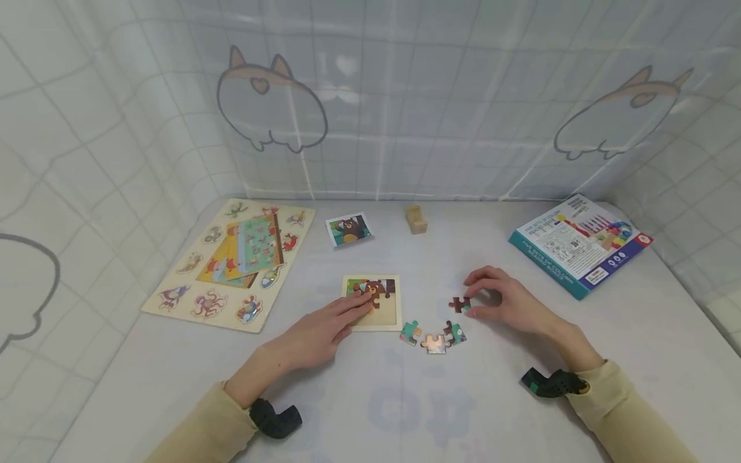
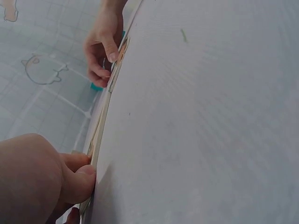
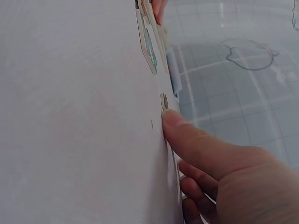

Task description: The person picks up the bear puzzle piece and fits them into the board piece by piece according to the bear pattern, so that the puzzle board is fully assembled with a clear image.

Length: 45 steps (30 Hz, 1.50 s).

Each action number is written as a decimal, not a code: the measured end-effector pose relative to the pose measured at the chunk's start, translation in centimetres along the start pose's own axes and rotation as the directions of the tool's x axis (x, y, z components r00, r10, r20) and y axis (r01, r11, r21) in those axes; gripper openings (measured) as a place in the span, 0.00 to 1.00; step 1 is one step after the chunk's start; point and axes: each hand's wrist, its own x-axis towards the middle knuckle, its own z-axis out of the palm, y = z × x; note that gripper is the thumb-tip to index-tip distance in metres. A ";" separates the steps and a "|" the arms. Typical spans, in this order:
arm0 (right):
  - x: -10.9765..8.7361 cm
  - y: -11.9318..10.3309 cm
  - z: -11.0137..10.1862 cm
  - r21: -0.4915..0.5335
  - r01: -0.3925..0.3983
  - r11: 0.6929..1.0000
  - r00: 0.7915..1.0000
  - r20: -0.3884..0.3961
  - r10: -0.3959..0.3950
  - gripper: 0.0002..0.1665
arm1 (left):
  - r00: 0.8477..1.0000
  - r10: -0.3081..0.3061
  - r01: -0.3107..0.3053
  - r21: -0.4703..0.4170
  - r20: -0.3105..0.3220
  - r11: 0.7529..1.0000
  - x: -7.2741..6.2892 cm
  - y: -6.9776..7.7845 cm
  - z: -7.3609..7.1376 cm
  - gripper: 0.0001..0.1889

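In the head view my left hand (image 1: 324,328) lies with its fingers stretched over a small wooden puzzle tray (image 1: 373,330), fingertips on the bear picture (image 1: 374,292) in its upper part. Bare wood shows in the tray's lower part. The left wrist view has the thumb right at the tray's edge. To the right of the tray, my right hand (image 1: 509,301) pinches a dark brown and green puzzle piece (image 1: 458,305) between thumb and forefinger, low over the table. Three loose puzzle pieces, one green and orange (image 1: 410,332), one peach (image 1: 434,344) and one green and brown (image 1: 455,333), lie between the hands.
A large sea-animal board (image 1: 191,283) with colourful picture boards (image 1: 260,243) on it lies at left. Behind the tray are a bear picture card (image 1: 350,229) and a small wooden block (image 1: 416,219). A boxed toy set (image 1: 581,244) lies at back right, before the curtain.
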 end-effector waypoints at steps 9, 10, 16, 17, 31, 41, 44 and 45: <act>-0.1 -0.1 0.2 -0.015 0.022 1.000 1.000 -0.010 -0.022 0.14 | 1.000 0.007 -0.007 -0.010 -0.004 1.000 -0.1 -0.1 0.2 0.28; -0.1 -0.1 0.2 -0.020 0.021 1.000 1.000 -0.012 -0.022 0.14 | 1.000 0.008 -0.008 -0.008 -0.006 1.000 -0.1 -0.1 0.2 0.28; -0.2 0.0 0.2 0.000 -0.002 1.000 1.000 -0.004 0.002 0.13 | 1.000 0.023 -0.023 -0.001 -0.009 1.000 0.0 -0.1 0.1 0.28; -0.2 0.0 0.2 0.007 0.000 1.000 1.000 -0.001 0.000 0.12 | 1.000 0.024 -0.024 0.002 -0.009 1.000 0.0 -0.1 0.1 0.28; 0.3 -0.9 0.6 0.052 0.052 0.997 0.997 -0.053 -0.049 0.12 | 1.000 0.021 -0.020 0.021 -0.006 1.000 0.1 0.1 0.1 0.28; 2.5 -3.7 2.2 0.047 0.123 0.991 0.990 -0.078 -0.119 0.13 | 1.000 0.004 -0.004 0.029 -0.008 1.000 0.1 0.1 0.1 0.27; 3.1 -4.7 2.9 0.059 0.117 0.991 0.991 -0.079 -0.112 0.13 | 1.000 -0.005 0.005 0.024 -0.001 1.000 0.2 0.0 0.1 0.27; 3.3 -5.0 3.2 0.064 0.113 0.992 0.991 -0.075 -0.108 0.13 | 1.000 -0.007 0.007 0.023 0.000 1.000 0.2 0.0 0.1 0.28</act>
